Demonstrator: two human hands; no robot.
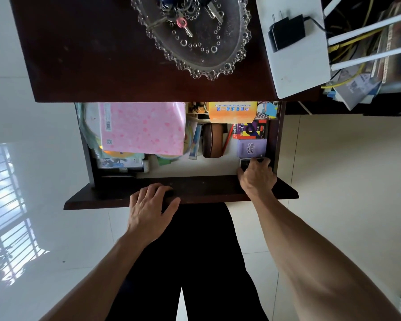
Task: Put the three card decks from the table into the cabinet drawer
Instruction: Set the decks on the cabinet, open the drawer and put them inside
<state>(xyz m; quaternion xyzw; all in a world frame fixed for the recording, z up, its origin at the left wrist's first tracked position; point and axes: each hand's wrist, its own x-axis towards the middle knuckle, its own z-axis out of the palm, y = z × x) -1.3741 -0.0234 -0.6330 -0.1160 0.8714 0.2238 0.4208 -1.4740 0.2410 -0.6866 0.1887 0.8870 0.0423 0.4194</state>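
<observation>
The cabinet drawer (181, 189) stands pulled open below the dark table top (90, 54). Along its right side lie a red and purple card deck (251, 130), then a lilac card deck (252, 147), then a dark card deck (244, 163) nearest the front. My right hand (257, 176) reaches over the drawer front and its fingers close on the dark deck, hiding most of it. My left hand (152, 205) rests on the drawer's front panel, fingers curled over its edge.
The drawer also holds a pink notebook (142, 127), a brown case (212, 140), an orange box (233, 111) and discs. On the table top sit a glass dish (229, 59) with keys and a white router (294, 63) with a black adapter. Pale floor tiles surround the cabinet.
</observation>
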